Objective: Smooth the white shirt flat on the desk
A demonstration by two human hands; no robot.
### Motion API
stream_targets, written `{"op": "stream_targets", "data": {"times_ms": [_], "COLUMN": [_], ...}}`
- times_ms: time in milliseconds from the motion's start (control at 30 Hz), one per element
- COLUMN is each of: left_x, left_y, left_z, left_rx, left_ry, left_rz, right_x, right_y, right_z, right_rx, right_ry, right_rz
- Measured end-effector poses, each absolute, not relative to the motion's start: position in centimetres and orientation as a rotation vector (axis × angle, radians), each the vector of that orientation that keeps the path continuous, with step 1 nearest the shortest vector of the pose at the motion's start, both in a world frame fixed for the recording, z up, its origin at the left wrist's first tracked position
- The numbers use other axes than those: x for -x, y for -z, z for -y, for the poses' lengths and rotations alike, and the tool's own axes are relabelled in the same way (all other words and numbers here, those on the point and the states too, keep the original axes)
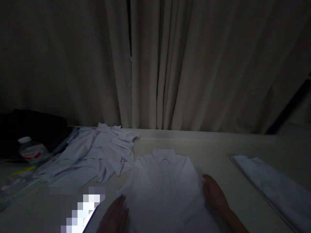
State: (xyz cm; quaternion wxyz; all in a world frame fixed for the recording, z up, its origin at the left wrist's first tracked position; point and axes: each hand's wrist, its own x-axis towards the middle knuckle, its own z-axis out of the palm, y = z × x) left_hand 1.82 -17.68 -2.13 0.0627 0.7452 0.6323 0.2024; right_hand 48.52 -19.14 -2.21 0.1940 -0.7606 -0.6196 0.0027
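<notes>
From the head camera, in a very dim room, a white collared shirt [163,181] lies flat on the pale table [218,145], buttoned front up, collar pointing away toward the curtain [170,64] and hem running back toward the person. Its long axis therefore runs straight away from the body, and the two hands sit one at each side edge of it. The left hand [116,215] rests flat at the shirt's left edge low in the frame, fingers spread and holding nothing. The right hand [213,194] lies a little farther up along the right edge, fingers extended and touching the cloth; it looks open rather than pinching, though the gloom makes that hard to swear to. The right hand is the nearer of the two to the collar

To the left, well apart from the hands, a crumpled heap of white shirts [97,155] sprawls beside a plastic bottle [32,149]. Off to the right a folded white garment [272,184] lies at a slant near the table's edge
</notes>
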Motion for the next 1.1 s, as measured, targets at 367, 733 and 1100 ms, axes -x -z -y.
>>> {"op": "stream_targets", "data": {"times_ms": [367,733,1100], "left_x": [-8.6,-11.5,-11.1], "left_y": [5.0,2.9,5.5], "left_z": [8.7,1.5,-3.0], "left_rx": [-2.541,-2.685,-2.786], "left_ry": [-0.215,-0.399,-0.383], "left_rz": [-1.819,-1.741,-1.666], "right_x": [-43.2,-45.4,-47.5], "right_y": [5.6,3.1,4.9], "right_z": [15.0,9.7,5.4], "right_rx": [2.239,2.209,2.208], "right_ry": [-0.111,-0.051,-0.073], "right_rz": [1.962,1.841,1.870]}}
